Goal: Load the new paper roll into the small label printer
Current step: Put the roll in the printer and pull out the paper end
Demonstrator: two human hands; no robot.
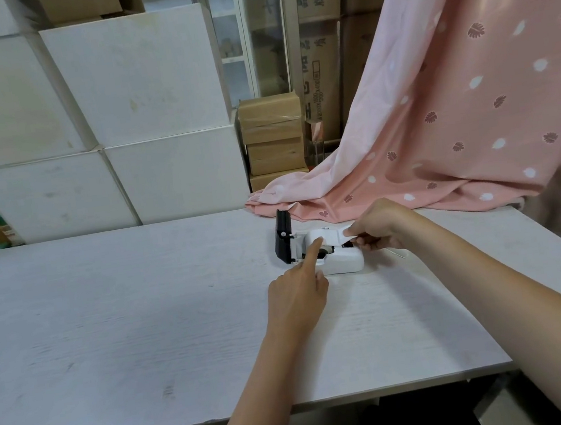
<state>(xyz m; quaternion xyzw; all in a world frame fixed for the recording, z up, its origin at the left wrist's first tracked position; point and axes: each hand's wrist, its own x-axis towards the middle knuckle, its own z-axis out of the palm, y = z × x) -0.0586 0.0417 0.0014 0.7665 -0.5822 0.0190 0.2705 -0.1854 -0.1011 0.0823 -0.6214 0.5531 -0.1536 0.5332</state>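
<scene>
A small white label printer (pixel 344 263) lies on the white table (pixel 143 319) with its black lid (pixel 283 237) swung open to the left. A white paper roll (pixel 323 236) sits in the printer's open bay, and a strip of paper leads from it to the right. My right hand (pixel 379 226) pinches the end of that strip above the printer. My left hand (pixel 298 293) rests beside the printer's near edge, its index finger stretched out and touching the roll, the other fingers curled.
A pink patterned cloth (pixel 454 111) hangs at the right and spills onto the table just behind the printer. White boxes (pixel 133 78) are stacked behind the table's far edge, with brown cartons (pixel 272 135) beside them. The table's front edge runs near the frame bottom.
</scene>
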